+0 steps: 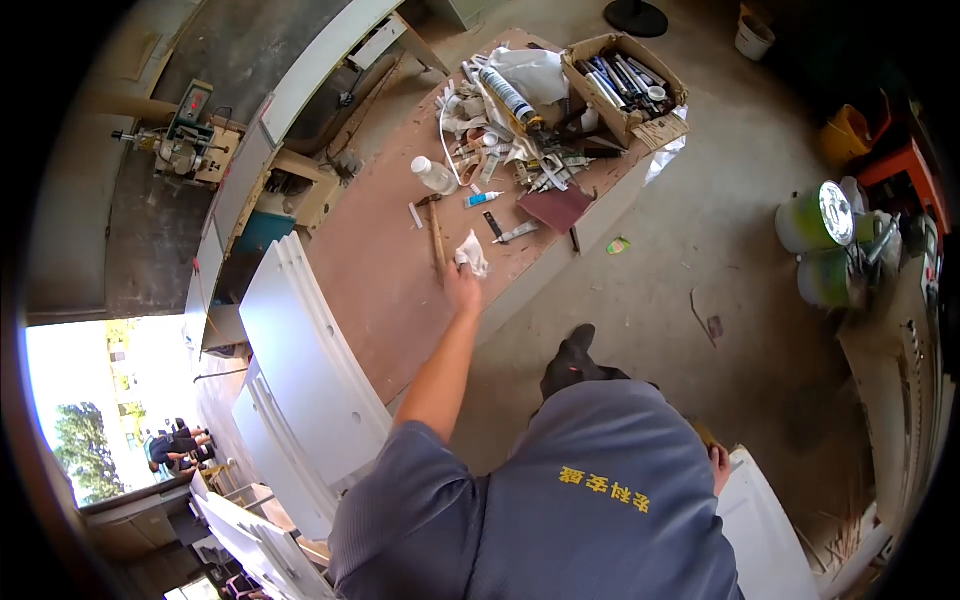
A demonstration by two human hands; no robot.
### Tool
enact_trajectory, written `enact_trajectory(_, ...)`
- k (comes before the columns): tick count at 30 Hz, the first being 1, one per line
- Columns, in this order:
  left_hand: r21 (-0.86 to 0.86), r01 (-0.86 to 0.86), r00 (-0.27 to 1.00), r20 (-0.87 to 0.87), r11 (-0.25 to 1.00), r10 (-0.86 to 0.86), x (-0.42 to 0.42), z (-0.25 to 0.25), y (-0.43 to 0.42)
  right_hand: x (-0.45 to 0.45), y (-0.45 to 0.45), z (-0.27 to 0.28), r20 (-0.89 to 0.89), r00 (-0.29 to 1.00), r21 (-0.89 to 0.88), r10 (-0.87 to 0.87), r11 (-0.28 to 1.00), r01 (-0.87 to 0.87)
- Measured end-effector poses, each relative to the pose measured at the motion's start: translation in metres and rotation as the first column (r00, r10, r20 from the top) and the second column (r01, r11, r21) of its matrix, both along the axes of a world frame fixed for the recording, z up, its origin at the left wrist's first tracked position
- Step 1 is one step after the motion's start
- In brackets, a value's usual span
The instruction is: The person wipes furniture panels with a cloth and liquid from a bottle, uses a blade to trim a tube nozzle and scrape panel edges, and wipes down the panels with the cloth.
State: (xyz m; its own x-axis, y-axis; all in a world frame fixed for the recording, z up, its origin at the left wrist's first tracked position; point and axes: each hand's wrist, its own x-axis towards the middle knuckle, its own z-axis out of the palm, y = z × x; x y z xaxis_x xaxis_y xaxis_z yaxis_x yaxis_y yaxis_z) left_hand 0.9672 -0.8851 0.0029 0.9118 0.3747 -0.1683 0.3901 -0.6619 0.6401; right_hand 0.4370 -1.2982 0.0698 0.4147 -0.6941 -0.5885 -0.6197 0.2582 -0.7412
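Observation:
My left hand (463,287) reaches over the brown tabletop (375,270), its fingers closed on a crumpled white cloth (471,254). Just beside it lies a hammer (437,235), the handle end close to my fingers. A blue-and-white tube (483,199), a black-and-white tube (517,233) and a clear bottle with a white cap (434,177) lie farther up the table. My right hand (720,466) shows only in part at the right side of my shirt, fingers curled beside a small yellowish thing; what it grips is hidden.
A cardboard box (640,120) of tubes and a cluttered pile with a sealant cartridge (510,97) occupy the table's far end. White panels (310,360) lean at left. Green-and-white buckets (815,218) stand at right; another white panel (760,530) is near my right hand.

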Motion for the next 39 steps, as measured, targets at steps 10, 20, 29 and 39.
enact_trajectory(10, -0.988, 0.155, 0.160, 0.007, 0.018, -0.987, -0.169, 0.169, -0.378, 0.089, -0.067, 0.111, 0.747, 0.654, 0.239, -0.116, 0.966, -0.102)
enact_trajectory(20, -0.701, 0.468, -0.628, 0.164, -0.538, -0.761, -0.350, 0.203, -0.599, 0.008, -0.117, 0.082, 0.621, -0.067, 0.784, -0.781, 0.621, 0.025)
enact_trajectory(29, -0.548, 0.137, -0.990, -0.108, -0.825, -0.092, -0.467, 0.132, -0.746, -0.124, -0.002, 0.034, 0.505, -0.795, 0.438, -0.336, -0.694, 0.572)
enact_trajectory(39, -0.473, -0.307, -0.822, -0.305, -0.826, 0.481, -0.544, 0.082, -0.810, -0.371, 0.156, 0.030, -0.040, -0.803, -0.919, -0.594, -0.293, 0.263)
